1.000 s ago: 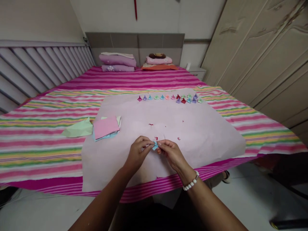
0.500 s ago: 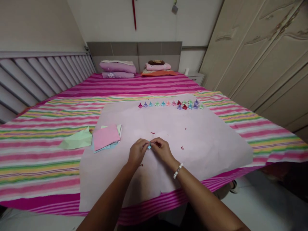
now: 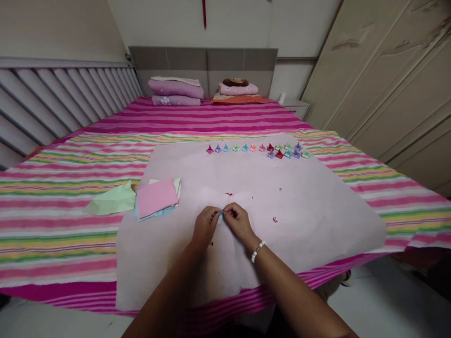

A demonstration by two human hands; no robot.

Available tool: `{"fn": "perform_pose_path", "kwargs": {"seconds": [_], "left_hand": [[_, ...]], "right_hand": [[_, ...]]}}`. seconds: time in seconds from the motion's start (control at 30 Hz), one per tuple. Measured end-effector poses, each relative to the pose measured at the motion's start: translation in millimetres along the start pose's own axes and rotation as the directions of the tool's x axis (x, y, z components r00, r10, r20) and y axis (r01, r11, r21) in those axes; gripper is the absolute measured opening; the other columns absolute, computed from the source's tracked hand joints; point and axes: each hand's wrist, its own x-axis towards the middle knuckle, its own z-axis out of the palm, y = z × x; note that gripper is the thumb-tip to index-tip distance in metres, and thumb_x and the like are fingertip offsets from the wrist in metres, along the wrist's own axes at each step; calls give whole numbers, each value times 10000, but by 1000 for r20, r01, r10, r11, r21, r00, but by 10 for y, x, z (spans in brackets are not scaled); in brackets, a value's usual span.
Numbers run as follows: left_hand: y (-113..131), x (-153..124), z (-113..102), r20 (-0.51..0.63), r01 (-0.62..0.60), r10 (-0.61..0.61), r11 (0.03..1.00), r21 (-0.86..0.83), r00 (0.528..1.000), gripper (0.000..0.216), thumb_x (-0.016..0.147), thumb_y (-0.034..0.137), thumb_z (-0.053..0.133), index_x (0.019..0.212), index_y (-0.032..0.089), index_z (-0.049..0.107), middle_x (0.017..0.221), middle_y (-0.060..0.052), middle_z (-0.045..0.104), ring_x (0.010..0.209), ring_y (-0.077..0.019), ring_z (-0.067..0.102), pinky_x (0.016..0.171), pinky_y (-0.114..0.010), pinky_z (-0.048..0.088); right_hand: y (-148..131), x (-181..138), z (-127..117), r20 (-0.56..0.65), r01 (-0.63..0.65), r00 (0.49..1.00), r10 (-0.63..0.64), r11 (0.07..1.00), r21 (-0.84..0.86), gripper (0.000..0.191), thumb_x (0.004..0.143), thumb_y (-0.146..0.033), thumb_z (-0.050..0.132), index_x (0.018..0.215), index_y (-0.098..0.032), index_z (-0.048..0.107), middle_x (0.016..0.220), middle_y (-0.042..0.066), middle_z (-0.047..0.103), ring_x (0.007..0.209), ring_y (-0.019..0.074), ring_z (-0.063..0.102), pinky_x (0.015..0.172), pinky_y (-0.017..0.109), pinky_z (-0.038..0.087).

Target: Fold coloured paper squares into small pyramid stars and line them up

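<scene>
One slatted railing (image 3: 70,94), grey, at the far left beside the bed. One pale green sheet (image 3: 112,199), creased, lying on the striped cover (image 3: 59,206). One stack of paper (image 3: 157,199), pink uppermost with blue and green edges showing, just beside it, at the left edge of a large pale sheet (image 3: 310,202). One left hand (image 3: 207,225), thumb and fingertips pinched on the small blue paper (image 3: 221,216), which sits between both hands, over the pale sheet, mostly covered by fingers. One red scrap (image 3: 229,194), lying beyond the hands. One right hand (image 3: 241,223), fingertips likewise pinched on the blue piece; a white bead bracelet (image 3: 258,252) at its wrist. Folded paper pieces (image 3: 245,148), pointed, many-coloured, ranged along the far edge, doubled towards the right. One panelled wardrobe (image 3: 384,89), cream, at far right.
</scene>
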Motion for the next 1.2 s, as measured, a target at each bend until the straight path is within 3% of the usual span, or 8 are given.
{"fn": "perform_pose_path", "kwargs": {"seconds": [0.13, 0.53, 0.73, 1.2], "left_hand": [[28, -17, 41, -11, 17, -17, 1000, 23, 1000, 123, 850, 180, 549, 907, 209, 654, 864, -13, 645, 723, -130, 597, 701, -259, 479], [47, -54, 106, -104, 69, -64, 997, 45, 992, 85, 834, 171, 534, 814, 207, 609, 815, 0, 594, 653, -109, 566, 640, -237, 467], [71, -70, 124, -104, 72, -66, 996, 54, 992, 163, 786, 149, 584, 921, 224, 636, 913, 2, 630, 630, -88, 570, 606, -218, 462], [59, -64, 125, -106, 87, -78, 992, 90, 991, 84, 802, 152, 557, 826, 207, 616, 790, 11, 595, 636, -107, 552, 629, -236, 453]], "right_hand": [[30, -12, -1, -10, 7, 1000, -7, 1000, 5, 30, 742, -226, 581, 723, -206, 591, 658, -25, 524, 588, 130, 450, 547, 248, 379], [42, -18, -6, -28, 4, 1000, -3, 1000, 20, 21, 749, -221, 570, 738, -207, 581, 663, -29, 503, 584, 126, 430, 551, 250, 376], [30, -23, -7, -28, 7, 1000, -7, 1000, 7, 17, 750, -215, 569, 737, -206, 575, 662, -28, 508, 584, 124, 428, 547, 246, 375], [18, -23, 7, -25, 59, 998, -61, 997, -56, 44, 752, -194, 558, 745, -207, 600, 669, -21, 501, 580, 128, 440, 539, 252, 371]]}}
